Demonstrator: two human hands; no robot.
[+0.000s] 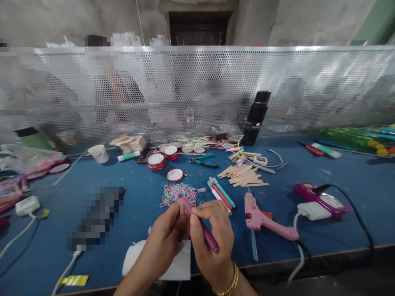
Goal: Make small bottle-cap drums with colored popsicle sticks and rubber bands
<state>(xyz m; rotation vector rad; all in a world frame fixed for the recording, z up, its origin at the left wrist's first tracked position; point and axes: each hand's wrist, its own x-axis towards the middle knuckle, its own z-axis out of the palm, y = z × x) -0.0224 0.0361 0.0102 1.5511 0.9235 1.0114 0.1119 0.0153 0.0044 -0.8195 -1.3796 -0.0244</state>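
My left hand (168, 230) is closed round a wooden craft stick (181, 206), held upright over the front of the table. In my right hand (214, 234) is a purple marker (210, 238), its far end close against the stick; whether the tip touches cannot be made out. A gold bracelet circles my right wrist. Just beyond both hands lies a pile of small coloured rubber bands (177, 193). Below them is a white sheet of paper (180, 263), partly covered by my left hand and forearm. Several more markers (224, 193) lie to the right of the pile.
A pink glue gun (262, 222) and a magenta device (324, 201) with cables lie right. Loose craft sticks (243, 174), pliers (205, 161) and red-rimmed discs (156, 161) are farther back. A black bottle (256, 119) stands by the perforated metal screen (173, 90); people sit behind it.
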